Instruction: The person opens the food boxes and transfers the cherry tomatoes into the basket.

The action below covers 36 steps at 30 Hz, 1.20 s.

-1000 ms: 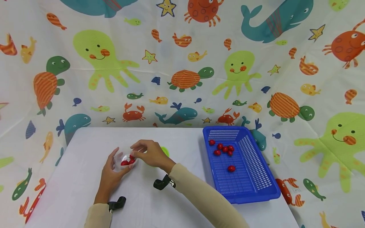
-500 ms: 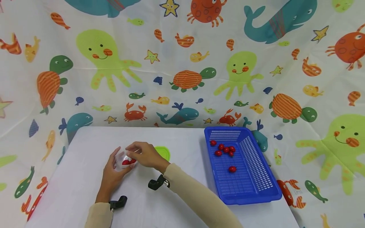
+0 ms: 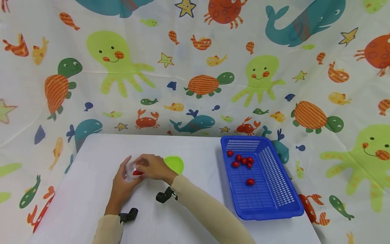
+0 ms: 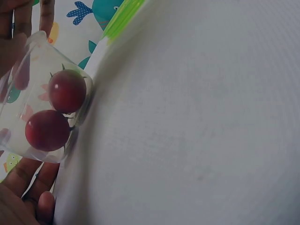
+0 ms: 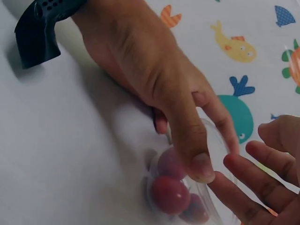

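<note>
My left hand (image 3: 123, 181) holds a small clear plastic container (image 4: 51, 54) from its left side, thumb and fingers spread around it. Red cherry tomatoes (image 4: 68, 91) lie near its base, three of them showing in the right wrist view. Over the container's opening, my right hand (image 5: 154, 79) has its thumb at the near rim and a finger reaching across to the far side. I cannot tell whether these fingers grip the rim or a tomato. A green round lid (image 3: 174, 165) lies on the table, just behind the right hand.
A blue perforated plastic basket (image 3: 262, 200) stands at the right of the white table (image 3: 189, 210). Several cherry tomatoes (image 3: 243, 161) lie loose in it, mostly toward the far end. Behind the table hangs a white cloth (image 3: 195, 40) printed with sea animals.
My right hand has moved left and further over the container, covering more of the tomatoes and uncovering the green lid. The left hand keeps its hold. The view has shifted slightly.
</note>
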{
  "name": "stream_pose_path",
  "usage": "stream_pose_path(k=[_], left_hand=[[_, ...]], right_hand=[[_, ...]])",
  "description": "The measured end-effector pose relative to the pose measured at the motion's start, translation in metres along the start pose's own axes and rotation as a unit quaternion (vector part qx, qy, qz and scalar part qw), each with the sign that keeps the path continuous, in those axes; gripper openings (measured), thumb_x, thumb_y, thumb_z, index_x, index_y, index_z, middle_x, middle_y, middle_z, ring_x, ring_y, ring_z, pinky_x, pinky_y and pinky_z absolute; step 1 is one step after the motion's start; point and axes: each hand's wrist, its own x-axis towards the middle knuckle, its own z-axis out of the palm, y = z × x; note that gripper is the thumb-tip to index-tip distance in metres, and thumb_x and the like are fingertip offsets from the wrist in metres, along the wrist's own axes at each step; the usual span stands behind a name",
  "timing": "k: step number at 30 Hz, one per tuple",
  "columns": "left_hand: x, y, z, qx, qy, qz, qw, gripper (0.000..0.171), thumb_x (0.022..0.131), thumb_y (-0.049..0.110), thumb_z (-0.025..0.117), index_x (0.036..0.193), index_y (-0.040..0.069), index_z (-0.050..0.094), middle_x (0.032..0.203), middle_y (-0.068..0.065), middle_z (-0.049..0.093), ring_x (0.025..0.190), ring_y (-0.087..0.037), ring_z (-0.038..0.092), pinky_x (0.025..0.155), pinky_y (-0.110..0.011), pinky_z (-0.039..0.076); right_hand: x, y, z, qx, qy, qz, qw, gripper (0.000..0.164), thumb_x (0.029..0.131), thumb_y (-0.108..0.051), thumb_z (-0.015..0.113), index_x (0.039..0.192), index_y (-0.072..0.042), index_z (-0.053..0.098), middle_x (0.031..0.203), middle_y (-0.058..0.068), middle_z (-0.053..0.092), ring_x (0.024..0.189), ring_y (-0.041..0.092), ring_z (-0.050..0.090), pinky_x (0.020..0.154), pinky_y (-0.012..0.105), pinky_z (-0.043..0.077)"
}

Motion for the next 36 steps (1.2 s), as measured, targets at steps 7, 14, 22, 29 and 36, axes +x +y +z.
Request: stream_pose_path(k=[7,14,22,29,36], left_hand=[[0.001,0.0,0.0,-0.001,-0.004,0.0,1.0,0.099,0.078,0.055,0.079,0.156,0.049,0.017,0.167,-0.002,0.022,0.149,-0.044,0.028,0.109,-0.072,0.032],[0.003,0.003,-0.001,-0.004,-0.012,0.004,0.9999,0.097,0.081,0.049,0.079,0.156,0.047,0.017,0.166,-0.007,0.022,0.148,-0.045,0.027,0.111,-0.07,0.031],[0.003,0.001,-0.002,0.002,-0.01,0.006,0.9999,0.096,0.082,0.047,0.079,0.156,0.047,0.017,0.166,-0.008,0.023,0.147,-0.046,0.028,0.112,-0.068,0.032],[0.004,-0.001,-0.002,0.003,-0.012,0.0,0.9999,0.097,0.082,0.048,0.079,0.156,0.047,0.016,0.166,-0.009,0.023,0.147,-0.046,0.028,0.111,-0.07,0.032],[0.002,-0.003,-0.002,-0.004,-0.009,0.013,0.9999,0.098,0.081,0.048,0.08,0.157,0.044,0.018,0.164,-0.01,0.029,0.147,-0.043,0.031,0.109,-0.07,0.033]], right_hand=[[0.008,0.004,0.006,-0.053,-0.01,-0.01,0.998,0.022,0.098,-0.031,0.062,0.119,-0.03,0.07,0.097,-0.022,0.067,0.095,0.0,0.056,0.094,0.034,0.039],[0.014,0.007,0.012,-0.078,-0.021,-0.017,0.997,0.023,0.099,-0.029,0.06,0.12,-0.03,0.069,0.097,-0.021,0.067,0.096,0.0,0.055,0.092,0.033,0.038],[0.018,0.003,0.018,-0.125,-0.029,-0.009,0.992,0.025,0.099,-0.029,0.062,0.123,-0.032,0.067,0.112,-0.018,0.07,0.107,0.002,0.057,0.093,0.034,0.037],[0.025,0.004,0.022,-0.119,-0.028,-0.002,0.993,0.023,0.099,-0.028,0.06,0.12,-0.033,0.069,0.106,-0.017,0.071,0.101,0.003,0.058,0.084,0.032,0.034],[0.028,0.013,0.02,-0.028,-0.052,0.004,0.998,0.02,0.098,-0.029,0.064,0.116,-0.032,0.071,0.102,-0.018,0.066,0.095,0.001,0.055,0.085,0.03,0.041]])
